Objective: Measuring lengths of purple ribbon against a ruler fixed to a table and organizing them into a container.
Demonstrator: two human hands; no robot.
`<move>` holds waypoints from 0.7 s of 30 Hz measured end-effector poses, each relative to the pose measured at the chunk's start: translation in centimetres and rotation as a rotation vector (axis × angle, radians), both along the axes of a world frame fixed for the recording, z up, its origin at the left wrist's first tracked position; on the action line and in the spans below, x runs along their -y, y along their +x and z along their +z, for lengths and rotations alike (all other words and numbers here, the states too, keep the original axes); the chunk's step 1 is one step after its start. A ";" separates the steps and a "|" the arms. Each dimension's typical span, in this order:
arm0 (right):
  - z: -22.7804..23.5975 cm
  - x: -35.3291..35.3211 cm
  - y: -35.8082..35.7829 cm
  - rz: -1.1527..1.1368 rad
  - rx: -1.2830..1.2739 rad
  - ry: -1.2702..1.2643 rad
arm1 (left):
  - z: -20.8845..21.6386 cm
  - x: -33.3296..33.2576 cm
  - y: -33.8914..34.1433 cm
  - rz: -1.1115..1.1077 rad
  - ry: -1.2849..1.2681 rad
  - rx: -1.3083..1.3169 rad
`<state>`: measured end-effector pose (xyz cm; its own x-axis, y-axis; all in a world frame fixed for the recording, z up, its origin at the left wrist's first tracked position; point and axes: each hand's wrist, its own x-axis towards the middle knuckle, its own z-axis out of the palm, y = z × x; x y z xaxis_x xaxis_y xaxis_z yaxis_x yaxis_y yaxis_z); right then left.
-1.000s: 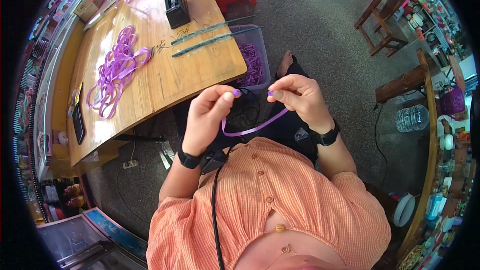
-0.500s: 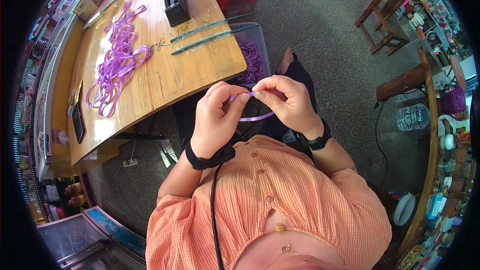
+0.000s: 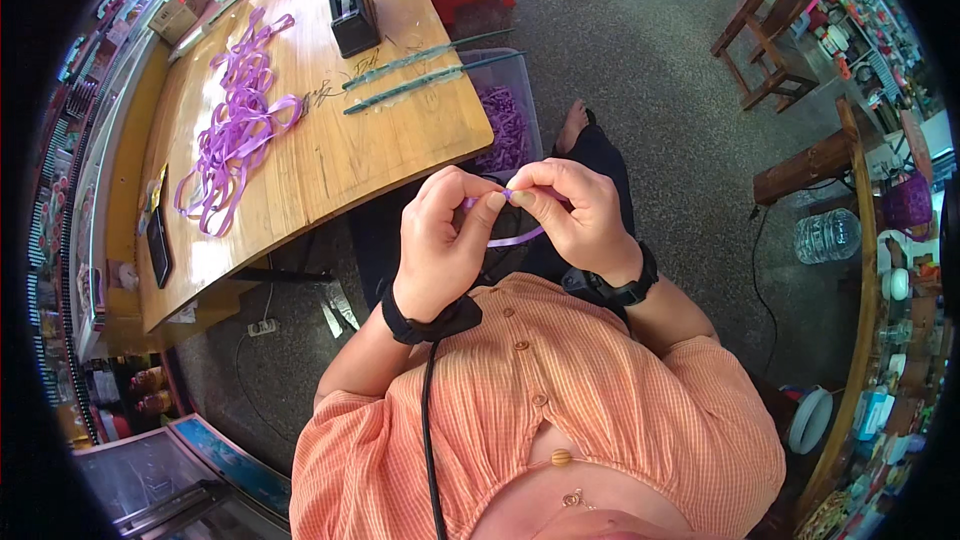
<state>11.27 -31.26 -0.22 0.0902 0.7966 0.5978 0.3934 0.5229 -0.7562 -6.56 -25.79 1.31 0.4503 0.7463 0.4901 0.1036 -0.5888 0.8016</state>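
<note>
Purple ribbon strip near centre, pinched portion toward 12 o'clock; left grip and right grip both pinching it, fingertips together. Probably light, soft, slightly slippery; best held near the ends, thumb against forefinger. Versus one second ago: grips were apart, now meet; less loop shows. Ribbon pile at 10 o'clock on surface.
</note>
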 end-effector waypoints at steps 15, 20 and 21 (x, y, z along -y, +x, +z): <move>-1.7 0.2 4.4 0.415 -0.362 -0.640 | 0.4 -2.6 1.0 -0.345 0.124 -0.186; -3.3 -2.0 4.0 0.544 -0.138 -0.480 | 0.4 -4.9 3.8 -0.588 0.300 -0.290; -3.3 -2.3 4.7 0.382 -0.003 -0.421 | 0.1 -5.6 4.2 -0.593 0.343 -0.301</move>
